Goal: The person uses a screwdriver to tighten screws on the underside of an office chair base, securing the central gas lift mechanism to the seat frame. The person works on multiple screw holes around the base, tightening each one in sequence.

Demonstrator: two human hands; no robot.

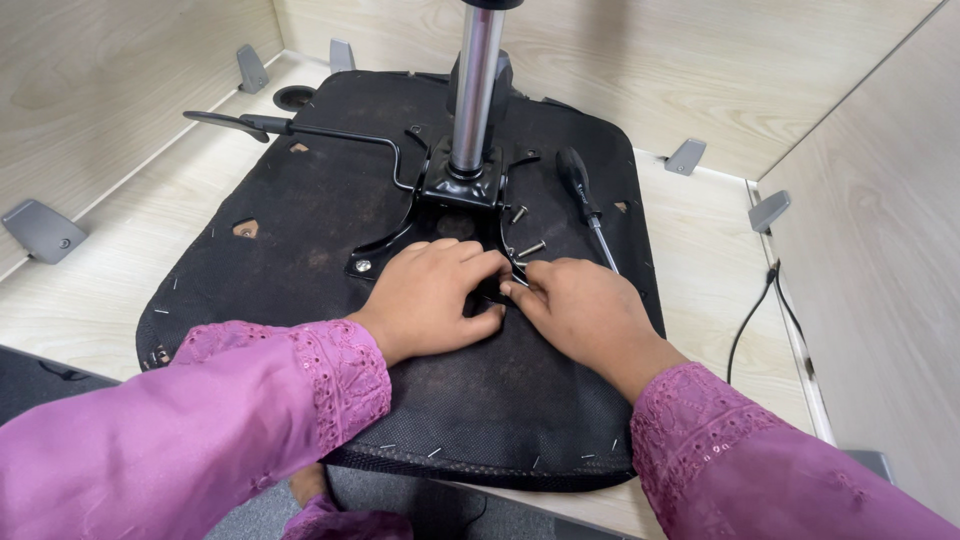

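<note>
An upturned black chair seat (300,210) lies on a pale wooden desk. A black metal bracket (465,190) with a chrome gas cylinder (475,90) is mounted at its middle. My left hand (432,295) and my right hand (585,310) rest side by side on the seat at the bracket's near corner. Their fingertips pinch together on a small part there, which the fingers hide. Two loose screws (528,248) lie just beyond my right hand. A black-handled screwdriver (582,195) lies on the seat to the right of the bracket.
A black lever (290,128) sticks out to the left from the bracket. Grey corner brackets (42,230) hold wooden partition walls around the desk. A black cable (750,320) runs along the right side. Staples dot the seat's fabric edge.
</note>
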